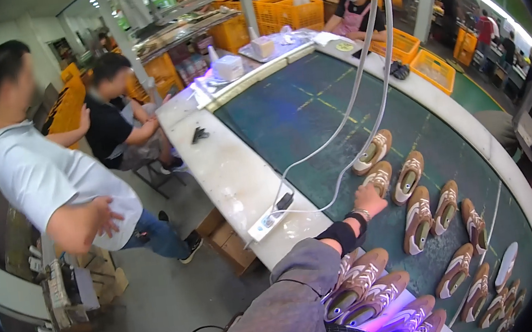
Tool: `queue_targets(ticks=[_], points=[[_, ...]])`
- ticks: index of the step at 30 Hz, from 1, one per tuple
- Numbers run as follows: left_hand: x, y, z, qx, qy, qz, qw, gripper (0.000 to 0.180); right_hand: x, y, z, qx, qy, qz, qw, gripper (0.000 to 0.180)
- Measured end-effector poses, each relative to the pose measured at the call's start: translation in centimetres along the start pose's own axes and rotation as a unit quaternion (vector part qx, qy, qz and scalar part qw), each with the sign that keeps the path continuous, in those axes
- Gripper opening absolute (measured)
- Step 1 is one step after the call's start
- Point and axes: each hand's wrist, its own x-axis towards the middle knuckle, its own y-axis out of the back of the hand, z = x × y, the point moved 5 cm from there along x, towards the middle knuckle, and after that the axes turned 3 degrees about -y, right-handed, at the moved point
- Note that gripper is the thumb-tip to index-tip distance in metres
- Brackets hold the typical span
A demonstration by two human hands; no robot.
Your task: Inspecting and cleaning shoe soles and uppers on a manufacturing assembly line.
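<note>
My left hand reaches out over the dark green belt, a black band and a bracelet on its wrist. Its fingers close on the near end of a brown-and-white sneaker. Just beyond lies another sneaker, and to the right a pair of the same kind stands with more of them in loose rows. Close to my body, several sneakers crowd together under purple light. My right hand is out of view.
A white power strip with hanging grey cables sits on the pale table edge. A person in a light shirt stands at left, near a seated person. Yellow crates stand at the far side.
</note>
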Motion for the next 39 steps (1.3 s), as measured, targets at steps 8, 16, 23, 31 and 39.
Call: queue_targets(ticks=[8, 16, 23, 31, 39], points=[[5.3, -3.1, -4.3, 0.037, 0.061, -0.088, 0.994, 0.078, 1.0, -3.3, -19.5, -0.122, 0.065, 0.084, 0.987, 0.055], [5.7, -1.6, -8.6, -0.465, 0.097, -0.234, 0.848, 0.058, 18.8, -27.7, -29.6, -0.197, 0.134, -0.158, 0.958, 0.065], [-4.4, 3.5, -10.4, -0.653, 0.278, -0.180, 0.681, 0.024, 31.5, -44.0, -20.6, -0.110, 0.036, -0.120, 0.986, 0.115], [-10.8, 9.4, -12.7, -0.696, 0.287, -0.070, 0.654, 0.040, 27.0, -47.0, -18.2, -0.073, -0.070, 0.044, 0.994, 0.093], [-14.7, 10.8, -12.6, -0.696, 0.246, -0.115, 0.665, 0.054, 18.4, -34.7, -22.1, 0.440, -0.123, -0.310, 0.834, 0.037]])
